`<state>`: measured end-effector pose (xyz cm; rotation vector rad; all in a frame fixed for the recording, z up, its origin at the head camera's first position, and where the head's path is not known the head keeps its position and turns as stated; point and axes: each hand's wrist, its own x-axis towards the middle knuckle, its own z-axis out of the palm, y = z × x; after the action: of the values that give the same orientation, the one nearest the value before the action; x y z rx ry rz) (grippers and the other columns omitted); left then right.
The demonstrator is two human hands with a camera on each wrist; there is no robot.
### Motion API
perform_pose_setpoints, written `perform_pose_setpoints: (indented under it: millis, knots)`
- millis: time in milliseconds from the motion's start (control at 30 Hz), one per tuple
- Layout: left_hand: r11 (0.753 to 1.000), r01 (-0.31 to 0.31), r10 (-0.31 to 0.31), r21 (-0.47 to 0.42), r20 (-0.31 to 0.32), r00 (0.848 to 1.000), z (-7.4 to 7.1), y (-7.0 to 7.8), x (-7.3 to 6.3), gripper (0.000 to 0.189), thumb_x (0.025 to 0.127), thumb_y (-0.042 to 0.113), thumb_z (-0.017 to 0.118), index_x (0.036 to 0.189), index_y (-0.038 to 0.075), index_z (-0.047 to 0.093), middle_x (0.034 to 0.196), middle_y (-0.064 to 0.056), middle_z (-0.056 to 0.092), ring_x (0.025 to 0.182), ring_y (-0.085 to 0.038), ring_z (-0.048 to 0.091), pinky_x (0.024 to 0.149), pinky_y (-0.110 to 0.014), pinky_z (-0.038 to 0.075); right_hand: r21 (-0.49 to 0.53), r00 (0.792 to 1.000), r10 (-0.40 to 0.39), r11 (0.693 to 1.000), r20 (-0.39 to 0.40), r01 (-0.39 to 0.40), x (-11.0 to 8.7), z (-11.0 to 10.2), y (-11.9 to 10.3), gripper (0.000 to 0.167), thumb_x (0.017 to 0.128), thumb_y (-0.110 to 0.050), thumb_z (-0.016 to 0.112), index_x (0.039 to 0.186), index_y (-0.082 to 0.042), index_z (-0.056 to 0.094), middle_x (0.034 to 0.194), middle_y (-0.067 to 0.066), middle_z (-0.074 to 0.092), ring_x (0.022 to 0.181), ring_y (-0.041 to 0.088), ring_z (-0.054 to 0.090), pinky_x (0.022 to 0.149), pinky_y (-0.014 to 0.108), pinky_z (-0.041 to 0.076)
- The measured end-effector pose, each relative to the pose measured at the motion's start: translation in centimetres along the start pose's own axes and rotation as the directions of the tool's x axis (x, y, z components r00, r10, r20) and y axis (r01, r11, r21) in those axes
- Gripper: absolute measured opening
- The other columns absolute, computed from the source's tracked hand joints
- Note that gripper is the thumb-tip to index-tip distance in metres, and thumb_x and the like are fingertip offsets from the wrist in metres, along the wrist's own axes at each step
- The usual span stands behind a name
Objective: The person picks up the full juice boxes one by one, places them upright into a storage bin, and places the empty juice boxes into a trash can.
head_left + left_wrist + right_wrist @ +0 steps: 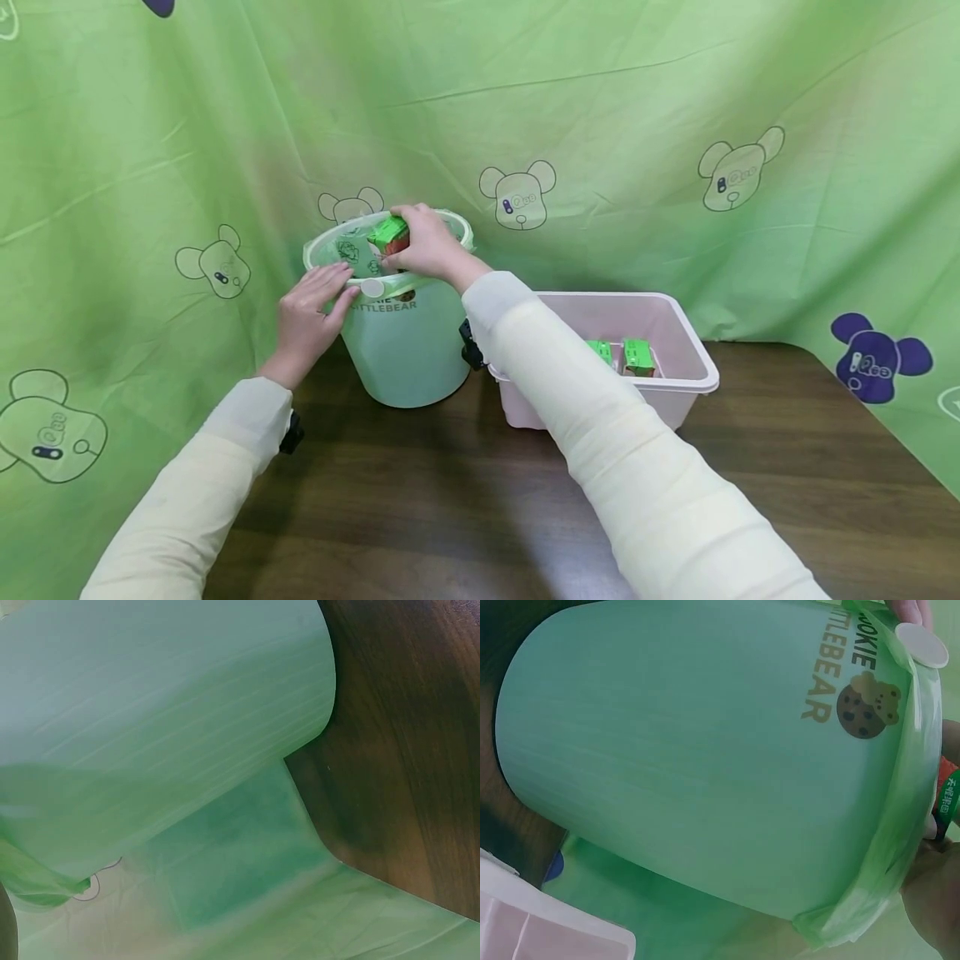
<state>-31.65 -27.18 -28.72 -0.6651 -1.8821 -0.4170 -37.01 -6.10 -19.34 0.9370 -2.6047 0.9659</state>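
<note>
A pale green bin (408,358) stands upright with a thin green liner bag (855,900) folded over its rim. Over the bin's mouth my right hand (429,242) pinches a small green and red box (390,233) between thumb and fingers. Part of that box (948,801) peeks out at the right edge of the right wrist view. At the bin's near-left rim rests my left hand (311,312), fingers straight across the edge and thumb spread apart on the front side. The left wrist view mostly shows the bin's wall (172,697).
Right of the bin sits a pale pink tub (690,342) holding similar green-topped boxes (638,357), partly hidden behind my right sleeve. Both containers stand on a dark wooden table (390,517). A green curtain (600,100) with bear prints hangs close behind and to the left.
</note>
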Motion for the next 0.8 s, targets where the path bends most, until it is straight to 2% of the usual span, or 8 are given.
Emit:
perform_pose_setpoints:
  millis: [800]
  knots:
    - [1.000,0.002,-0.002,0.001,0.006,1.000,0.03,0.02,0.05,0.032,0.088,0.014,0.072,0.117,0.001,0.068,0.120,-0.015,0.065,0.113,-0.032,0.062,0.109,-0.035,0.036,-0.007,1.000,-0.020,1.000,0.012,0.020,-0.25,0.41,-0.05,0.076,0.082,-0.028,0.079,0.145,-0.008,0.042,0.141,0.011,0.041,0.122,0.021,0.043,0.101,0.027,0.040]
